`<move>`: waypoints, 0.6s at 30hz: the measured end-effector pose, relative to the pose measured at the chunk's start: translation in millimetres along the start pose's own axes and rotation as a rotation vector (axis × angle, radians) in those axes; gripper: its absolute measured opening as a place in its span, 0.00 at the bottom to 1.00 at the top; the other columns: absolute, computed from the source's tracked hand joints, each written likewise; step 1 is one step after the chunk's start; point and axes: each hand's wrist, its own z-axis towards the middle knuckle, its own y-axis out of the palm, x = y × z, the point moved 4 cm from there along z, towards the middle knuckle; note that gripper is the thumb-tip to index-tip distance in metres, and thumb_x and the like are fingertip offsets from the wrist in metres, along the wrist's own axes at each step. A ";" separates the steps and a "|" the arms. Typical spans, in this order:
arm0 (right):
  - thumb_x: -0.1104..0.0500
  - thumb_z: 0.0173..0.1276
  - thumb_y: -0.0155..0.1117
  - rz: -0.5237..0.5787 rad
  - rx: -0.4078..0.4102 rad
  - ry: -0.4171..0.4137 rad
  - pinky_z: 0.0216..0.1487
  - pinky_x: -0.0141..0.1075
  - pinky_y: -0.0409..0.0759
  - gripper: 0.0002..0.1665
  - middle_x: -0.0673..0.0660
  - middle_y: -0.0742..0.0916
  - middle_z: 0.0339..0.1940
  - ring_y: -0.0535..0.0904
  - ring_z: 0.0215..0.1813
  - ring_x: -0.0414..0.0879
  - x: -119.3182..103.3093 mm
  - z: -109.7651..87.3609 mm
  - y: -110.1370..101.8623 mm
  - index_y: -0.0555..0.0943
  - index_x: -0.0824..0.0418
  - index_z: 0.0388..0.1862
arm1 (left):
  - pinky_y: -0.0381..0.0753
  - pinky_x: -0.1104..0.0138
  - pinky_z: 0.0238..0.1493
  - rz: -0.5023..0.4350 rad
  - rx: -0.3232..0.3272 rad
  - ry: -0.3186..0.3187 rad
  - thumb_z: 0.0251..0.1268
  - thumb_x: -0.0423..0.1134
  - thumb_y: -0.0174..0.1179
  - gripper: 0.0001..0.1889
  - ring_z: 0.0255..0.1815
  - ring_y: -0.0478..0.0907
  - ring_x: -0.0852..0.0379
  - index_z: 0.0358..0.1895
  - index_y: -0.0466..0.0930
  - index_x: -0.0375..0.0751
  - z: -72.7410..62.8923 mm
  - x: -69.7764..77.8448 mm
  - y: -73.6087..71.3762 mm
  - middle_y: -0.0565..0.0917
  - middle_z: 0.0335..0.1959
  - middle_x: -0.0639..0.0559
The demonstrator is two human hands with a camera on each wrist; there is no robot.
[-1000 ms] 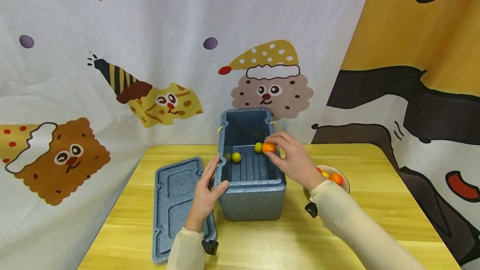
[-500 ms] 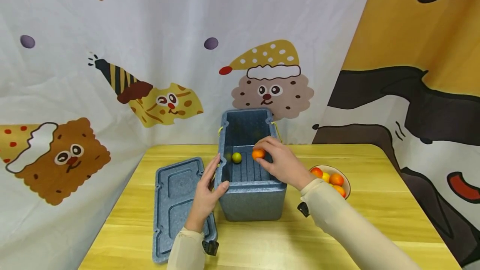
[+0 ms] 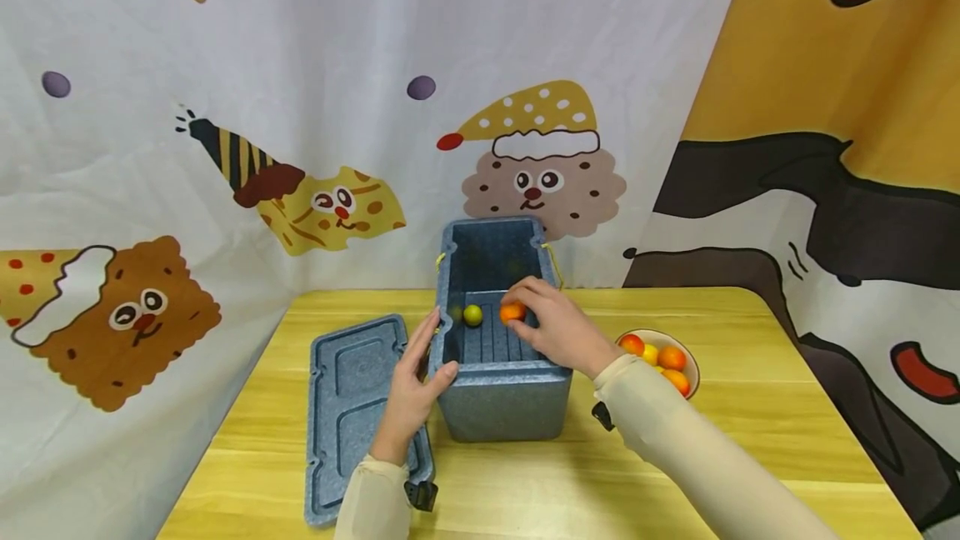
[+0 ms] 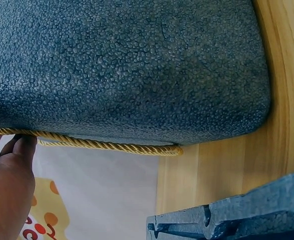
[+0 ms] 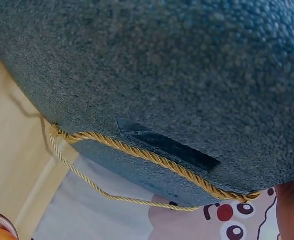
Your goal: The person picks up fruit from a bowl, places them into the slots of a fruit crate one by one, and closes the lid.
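In the head view, an open grey-blue foam box (image 3: 502, 407) stands on the table. My right hand (image 3: 566, 327) reaches over its right rim and holds an orange (image 3: 512, 312) between thumb and fingers, low inside the box. A yellow-green round fruit (image 3: 472, 316) lies on the ribbed floor to the left. A second such fruit, seen earlier, is hidden behind the orange and hand. My left hand (image 3: 411, 394) rests against the box's left front corner, thumb at the rim and fingers along the outer side. In the left wrist view, its fingers meet the yellow rope (image 4: 111, 145).
The box's lid (image 3: 367, 432) lies flat on the table to the left. A round bowl (image 3: 697, 369) with several orange and yellow fruits stands to the right. Another rope handle (image 5: 152, 159) hangs on the box's right side. A printed curtain (image 3: 337, 40) hangs behind the table.
My right hand has moved left and down into the box with the orange, now in front of one yellow-green fruit. The bowl has come into fuller view. My left hand stays put.
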 end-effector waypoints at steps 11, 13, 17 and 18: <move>0.59 0.67 0.70 -0.016 -0.026 0.026 0.53 0.42 0.77 0.16 0.50 0.79 0.51 0.76 0.49 0.46 0.7 0.8 1.7 0.82 0.58 0.52 | 0.52 0.54 0.71 0.010 -0.001 -0.005 0.67 0.26 0.59 0.35 0.76 0.50 0.42 0.75 0.55 0.30 0.9 -3.2 -0.7 0.55 0.76 0.35; 0.58 0.67 0.69 -0.028 -0.045 0.023 0.55 0.42 0.77 0.16 0.50 0.78 0.53 0.75 0.51 0.46 -0.3 0.5 2.7 0.81 0.58 0.53 | 0.54 0.57 0.71 0.009 0.007 0.008 0.66 0.25 0.59 0.36 0.76 0.50 0.43 0.75 0.56 0.31 -0.2 -11.6 -1.6 0.55 0.76 0.37; 0.58 0.67 0.69 -0.031 -0.059 0.018 0.58 0.43 0.75 0.18 0.51 0.78 0.55 0.74 0.56 0.47 -1.0 -1.1 3.5 0.81 0.57 0.55 | 0.54 0.62 0.71 0.007 0.010 0.020 0.66 0.24 0.60 0.37 0.76 0.50 0.46 0.77 0.56 0.37 -1.9 -29.9 -2.7 0.56 0.77 0.42; 0.58 0.67 0.69 -0.028 -0.053 0.018 0.59 0.43 0.74 0.18 0.51 0.78 0.54 0.74 0.56 0.47 -0.8 -1.5 3.2 0.81 0.57 0.55 | 0.54 0.63 0.71 0.009 0.009 0.019 0.66 0.24 0.60 0.37 0.76 0.50 0.47 0.77 0.56 0.39 -2.0 -31.4 -2.5 0.56 0.77 0.44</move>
